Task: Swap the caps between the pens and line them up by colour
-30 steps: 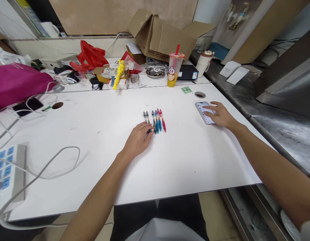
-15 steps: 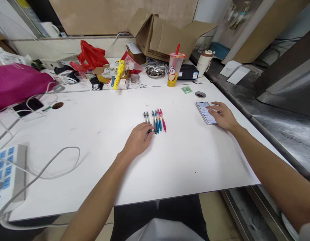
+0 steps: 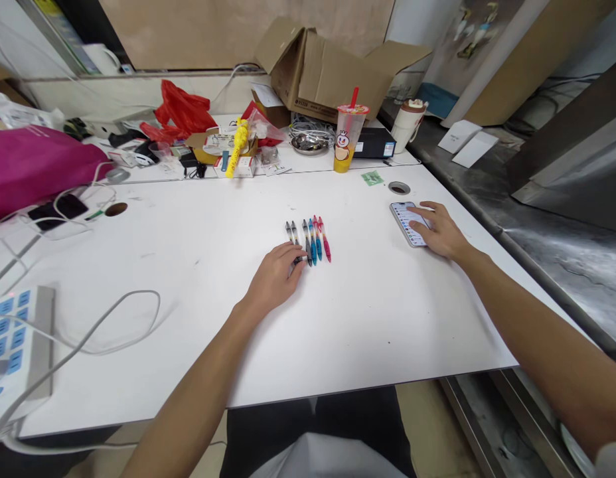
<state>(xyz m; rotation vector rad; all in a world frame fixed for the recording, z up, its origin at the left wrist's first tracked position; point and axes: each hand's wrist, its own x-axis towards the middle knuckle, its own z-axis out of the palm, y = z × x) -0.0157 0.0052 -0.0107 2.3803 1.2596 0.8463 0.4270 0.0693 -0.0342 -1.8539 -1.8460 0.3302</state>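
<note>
Several retractable pens lie side by side mid-table: black pens [image 3: 305,234], blue pens [image 3: 312,251] and pink pens [image 3: 327,247]. My left hand [image 3: 278,273] rests over the lower ends of the leftmost black ones, its fingers stretched across them and the thumb apart below. Its fingers partly hide those pens. To the right, a smartphone [image 3: 403,219] lies face up with a lit screen showing a list or rows of small icons, too small to read. My right hand [image 3: 441,230] is over its right side, fingers spread, with fingertips at or just above the screen.
Behind the phone are a roll of tape [image 3: 399,188] and a green packet [image 3: 372,178]. A drink cup [image 3: 348,136] with a red straw stands before a cardboard box [image 3: 322,79]. At left sit a power strip [image 3: 36,338], cables and a magenta bag [image 3: 44,166].
The right hand's fingers have shifted slightly over the phone, and the screen content looks a little different. My left hand and the pens stay in place.
</note>
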